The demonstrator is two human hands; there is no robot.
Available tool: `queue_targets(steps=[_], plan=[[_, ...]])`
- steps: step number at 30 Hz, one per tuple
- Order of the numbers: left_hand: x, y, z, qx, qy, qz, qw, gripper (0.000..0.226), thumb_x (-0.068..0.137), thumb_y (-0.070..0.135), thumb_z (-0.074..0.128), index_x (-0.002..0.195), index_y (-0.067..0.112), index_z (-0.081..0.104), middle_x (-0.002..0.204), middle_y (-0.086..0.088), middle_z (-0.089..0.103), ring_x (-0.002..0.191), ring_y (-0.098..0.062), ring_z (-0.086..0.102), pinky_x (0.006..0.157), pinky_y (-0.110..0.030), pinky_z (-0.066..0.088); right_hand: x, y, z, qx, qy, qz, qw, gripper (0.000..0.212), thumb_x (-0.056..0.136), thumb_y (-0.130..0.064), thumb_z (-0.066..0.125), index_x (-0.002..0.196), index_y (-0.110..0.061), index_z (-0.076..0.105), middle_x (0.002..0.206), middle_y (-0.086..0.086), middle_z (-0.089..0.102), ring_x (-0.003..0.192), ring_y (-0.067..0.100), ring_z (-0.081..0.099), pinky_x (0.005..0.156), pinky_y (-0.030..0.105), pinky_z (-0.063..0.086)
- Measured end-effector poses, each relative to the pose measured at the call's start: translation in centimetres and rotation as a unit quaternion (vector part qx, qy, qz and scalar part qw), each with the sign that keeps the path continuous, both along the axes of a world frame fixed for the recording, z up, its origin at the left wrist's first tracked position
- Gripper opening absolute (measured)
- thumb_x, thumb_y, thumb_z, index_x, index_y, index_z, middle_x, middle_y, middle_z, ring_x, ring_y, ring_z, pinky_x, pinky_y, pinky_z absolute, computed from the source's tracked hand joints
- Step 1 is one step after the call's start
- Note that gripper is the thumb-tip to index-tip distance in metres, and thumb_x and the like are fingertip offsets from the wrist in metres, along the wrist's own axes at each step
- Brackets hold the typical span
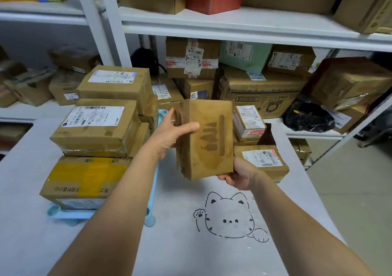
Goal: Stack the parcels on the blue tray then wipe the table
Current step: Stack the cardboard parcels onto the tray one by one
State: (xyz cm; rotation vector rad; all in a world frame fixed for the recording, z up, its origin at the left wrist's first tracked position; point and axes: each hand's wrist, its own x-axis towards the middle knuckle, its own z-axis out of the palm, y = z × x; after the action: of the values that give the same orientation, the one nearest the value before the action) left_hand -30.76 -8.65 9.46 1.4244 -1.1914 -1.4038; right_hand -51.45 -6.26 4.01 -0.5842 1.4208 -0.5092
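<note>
I hold a brown cardboard parcel (209, 140) up above the table's middle, tilted on end. My left hand (171, 132) grips its upper left side, thumb on the front face. My right hand (238, 177) cups its lower right corner from beneath. The blue tray (70, 213) lies at the left of the table under a stack of parcels: a yellow-taped box (84, 178) at the bottom, a labelled box (95, 125) on it, another labelled box (114, 84) behind. Two small parcels (249, 121) (262, 162) sit on the table at the right.
The white table (180, 244) has a cat drawing (230, 216) near its front. White shelves (233, 23) full of cardboard boxes stand right behind the table. A black bag (307, 117) lies on the lower shelf at the right.
</note>
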Motion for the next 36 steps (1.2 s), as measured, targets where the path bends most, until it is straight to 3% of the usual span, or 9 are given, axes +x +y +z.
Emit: queue_targets(steps=[5,10,15,19,21,24,29,32,36], plan=[[0.5,0.3,-0.8,0.091,0.125,0.106,0.982,0.037,0.079,0.042,0.067,0.111,0.024,0.059,0.103,-0.003,0.062,0.109,-0.027,0.055,0.090,-0.053,0.046,-1.2,-0.1,0.2,-0.028,0.012,-0.025,0.999,0.029,0.094,-0.031,0.046,0.073,-0.014,0.055,0.055,0.000,0.053,0.040,0.007,0.044,0.036,0.014,0.032],[0.2,0.4,-1.0,0.195,0.240,0.166,0.936,0.061,0.070,0.056,0.070,0.117,0.020,0.053,0.111,-0.011,0.057,0.106,-0.031,0.056,0.085,-0.057,0.047,-1.7,-0.1,0.1,-0.064,-0.056,-0.095,0.992,0.027,0.095,-0.044,0.048,0.091,-0.021,0.063,0.078,0.001,0.059,0.067,0.013,0.057,0.055,0.024,0.043],[-0.4,0.8,-0.4,0.256,0.313,0.202,0.892,0.052,0.075,0.060,0.066,0.088,0.012,0.050,0.094,-0.015,0.058,0.082,-0.035,0.056,0.067,-0.050,0.047,-1.2,-0.8,0.5,-0.154,-0.105,-0.167,0.968,0.038,0.095,-0.028,0.052,0.133,-0.024,0.049,0.103,0.003,0.061,0.086,0.019,0.062,0.065,0.030,0.048],[-0.2,1.0,-0.9,0.266,0.321,0.214,0.883,0.056,0.076,0.064,0.061,0.098,0.013,0.056,0.095,-0.015,0.060,0.083,-0.036,0.058,0.061,-0.050,0.049,-0.4,-1.5,1.3,-0.298,0.069,-0.098,0.947,0.085,0.083,0.009,0.055,0.149,-0.034,0.024,0.149,0.002,0.038,0.130,0.024,0.045,0.071,0.026,0.051],[-0.2,1.0,-1.4,0.263,0.306,0.227,0.886,0.059,0.077,0.066,0.059,0.110,0.017,0.056,0.098,-0.014,0.060,0.085,-0.035,0.059,0.063,-0.050,0.051,0.1,-1.6,1.8,-0.387,0.255,-0.007,0.886,0.107,0.075,0.007,0.068,0.152,-0.036,0.006,0.158,-0.003,0.020,0.143,0.022,0.026,0.095,0.034,0.049],[-0.4,1.0,-1.9,0.268,0.275,0.246,0.890,0.061,0.076,0.067,0.059,0.118,0.023,0.054,0.102,-0.011,0.059,0.093,-0.034,0.058,0.073,-0.053,0.050,0.6,-1.5,2.2,-0.452,0.479,0.133,0.740,0.120,0.071,-0.017,0.081,0.150,-0.034,-0.008,0.161,-0.002,-0.003,0.148,0.023,0.004,0.117,0.043,0.023],[-1.3,1.1,-1.8,0.262,0.232,0.238,0.906,0.062,0.073,0.065,0.064,0.115,0.020,0.056,0.104,-0.011,0.063,0.095,-0.032,0.060,0.076,-0.051,0.051,1.2,-1.9,2.4,-0.528,0.519,0.247,0.625,0.123,0.072,-0.038,0.078,0.145,-0.038,-0.021,0.159,-0.001,-0.020,0.147,0.026,-0.015,0.119,0.050,0.002],[-1.3,1.0,-1.5,0.250,0.221,0.233,0.914,0.076,0.065,0.069,0.068,0.121,0.020,0.053,0.109,-0.012,0.063,0.099,-0.034,0.061,0.070,-0.050,0.053,1.2,-2.3,2.2,-0.538,0.497,0.261,0.628,0.120,0.069,-0.037,0.080,0.149,-0.037,-0.009,0.160,-0.006,-0.015,0.148,0.025,-0.011,0.118,0.054,0.003],[-0.2,1.0,-2.1,0.221,0.196,0.238,0.925,0.085,0.073,0.077,0.052,0.137,0.023,0.042,0.129,-0.014,0.054,0.093,-0.038,0.064,0.059,-0.039,0.055,0.5,-3.0,2.4,-0.515,0.417,0.194,0.724,0.120,0.052,-0.026,0.089,0.146,-0.032,0.016,0.158,-0.003,0.018,0.146,0.026,0.013,0.117,0.054,0.017]])
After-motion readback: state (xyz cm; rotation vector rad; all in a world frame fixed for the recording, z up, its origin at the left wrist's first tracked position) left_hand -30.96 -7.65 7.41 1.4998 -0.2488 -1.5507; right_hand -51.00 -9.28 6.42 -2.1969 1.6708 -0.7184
